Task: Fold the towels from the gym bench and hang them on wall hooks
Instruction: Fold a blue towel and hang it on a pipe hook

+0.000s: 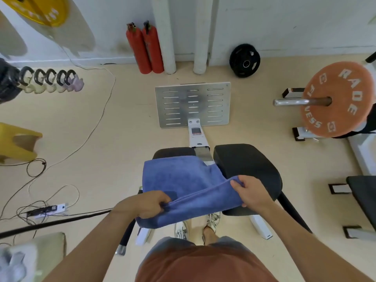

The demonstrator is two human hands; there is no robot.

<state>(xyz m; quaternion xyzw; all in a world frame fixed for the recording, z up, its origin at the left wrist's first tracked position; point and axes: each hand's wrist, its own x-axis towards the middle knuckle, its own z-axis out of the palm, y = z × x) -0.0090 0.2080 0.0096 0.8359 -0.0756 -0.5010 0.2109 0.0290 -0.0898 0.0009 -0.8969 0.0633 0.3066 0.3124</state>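
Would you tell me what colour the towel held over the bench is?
The cloth towel is plain blue, best seen in the head view.

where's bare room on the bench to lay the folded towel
The right black pad beyond the right hand is bare. The left pad lies mostly under the blue towel. Cables and a power strip crowd the left floor.

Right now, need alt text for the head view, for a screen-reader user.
Seen from above, a person's left hand and right hand each grip the near part of a blue towel that lies over a black padded gym bench. Beyond stand two red fire extinguishers by the wall and an orange weight plate on a bar at right.
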